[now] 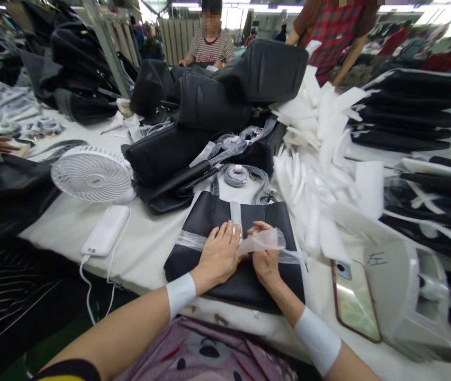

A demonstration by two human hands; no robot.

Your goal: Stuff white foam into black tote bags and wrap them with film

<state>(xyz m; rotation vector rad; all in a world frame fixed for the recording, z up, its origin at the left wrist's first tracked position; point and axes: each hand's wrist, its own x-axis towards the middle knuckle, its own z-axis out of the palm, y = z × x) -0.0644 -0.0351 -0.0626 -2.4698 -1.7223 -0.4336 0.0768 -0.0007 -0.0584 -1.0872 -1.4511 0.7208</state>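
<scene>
A black leather handbag [233,293] lies flat in front of me on the white-covered table. A pale strip crosses its top and translucent wrap runs around its middle. My left hand [221,253] rests on the bag with its fingers stretched out, beside the clasp area. In my closed right hand [265,262] is a loose translucent plastic strip [263,241], raised a little over the bag. Just beyond the bag lies a coiled, wrapped strap [236,175].
Black bags [209,103] are piled at the back. A white fan [92,174] and power bank [105,230] are at left. To the right are white foam strips [313,137], a phone [355,301] and a tape dispenser [400,286]. A co-worker [212,45] sits opposite.
</scene>
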